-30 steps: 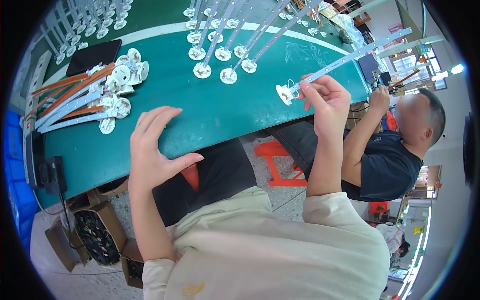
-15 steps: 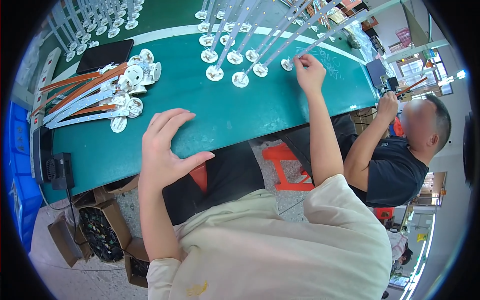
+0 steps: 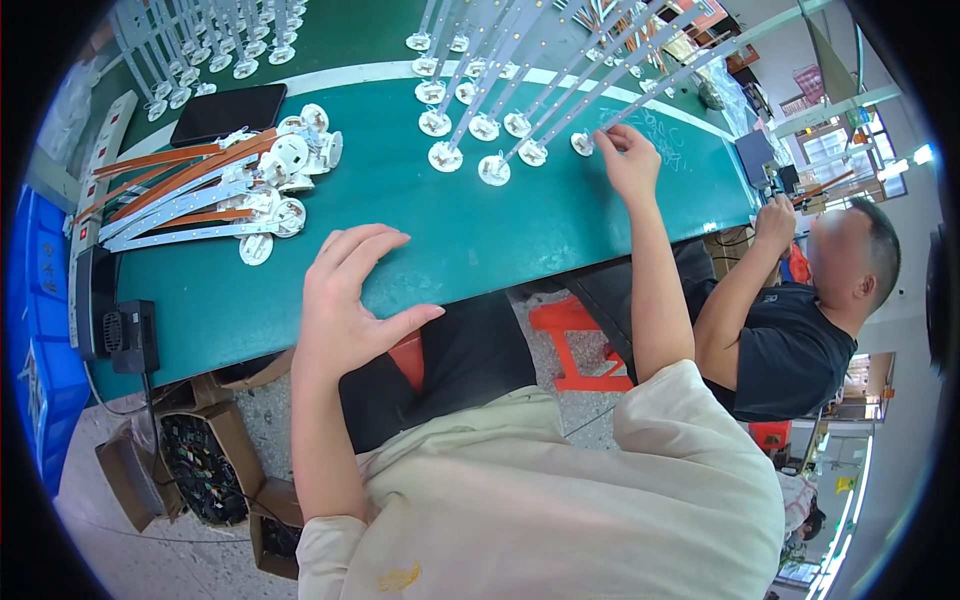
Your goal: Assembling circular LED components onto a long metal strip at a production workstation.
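My right hand (image 3: 634, 165) is at the right end of a group of upright LED strips, its fingertips pinched on the lower part of an LED strip (image 3: 655, 90). Just left of those fingertips, that strip's round white base (image 3: 583, 144) rests on the green table. My left hand (image 3: 345, 300) hovers over the table's near edge, thumb and fingers spread, holding nothing. Between the hands and farther back, several more LED strips (image 3: 466, 110) stand on round white bases (image 3: 494, 170). The exact contact under my right fingers is partly hidden.
A pile of strips with white round ends (image 3: 180, 216) lies on the left of the green table (image 3: 400, 200), near a black tablet (image 3: 229, 114). More strips stand at the far left. A co-worker (image 3: 790, 340) sits at right. Cardboard boxes (image 3: 205, 465) stand on the floor.
The whole view has shifted slightly, so the table's things appear a little farther right and lower. My right hand stays at the same strip; my left stays spread.
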A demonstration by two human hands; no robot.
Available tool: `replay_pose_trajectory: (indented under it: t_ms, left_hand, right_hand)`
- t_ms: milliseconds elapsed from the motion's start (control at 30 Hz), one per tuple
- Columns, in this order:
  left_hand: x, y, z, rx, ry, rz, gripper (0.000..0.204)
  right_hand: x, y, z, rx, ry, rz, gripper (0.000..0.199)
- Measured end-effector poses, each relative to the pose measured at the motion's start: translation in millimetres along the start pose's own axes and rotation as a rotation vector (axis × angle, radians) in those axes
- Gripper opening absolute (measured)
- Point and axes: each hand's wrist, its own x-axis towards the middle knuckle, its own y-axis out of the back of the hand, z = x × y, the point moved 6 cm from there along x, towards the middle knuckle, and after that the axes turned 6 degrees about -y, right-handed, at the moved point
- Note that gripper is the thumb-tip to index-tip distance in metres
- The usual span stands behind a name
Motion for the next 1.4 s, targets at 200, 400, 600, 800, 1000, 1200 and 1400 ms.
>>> replay_pose_trajectory:
  t_ms: [200,400,600,800,1000,1200,1400]
  left_hand:
    - [-2.5,4.1,3.0,0.006,-0.035,0.018,0.052]
    - [-8.5,3.3,-1.7,-0.043,0.019,0.022,0.046]
    - [-12.7,6.9,-4.6,-0.048,0.012,0.046,0.046]
    - [-13.9,2.6,-6.2,-0.070,-0.006,0.078,0.049]
    - [-15.3,7.3,-4.9,-0.100,-0.067,0.130,0.049]
    - [-14.7,6.5,-7.3,-0.146,-0.063,0.119,0.046]
    - [-12.7,8.3,-6.5,-0.188,-0.033,0.118,0.042]
  right_hand:
    - [-63.7,36.7,-13.5,0.139,-0.003,0.272,0.020]
    - [-153.2,12.7,-155.7,0.389,0.503,0.008,0.014]
    - [-148.9,-42.5,-280.4,0.427,0.555,-0.166,0.021]
    - [-149.7,-97.9,-350.6,0.320,0.817,-0.417,0.018]
    - [-173.0,-133.6,-370.7,0.149,0.950,-0.573,0.019]
    - [-177.4,-148.1,-377.6,-0.087,0.884,-0.561,0.018]
    - [-176.7,-133.9,-380.9,0.076,0.997,-0.521,0.017]
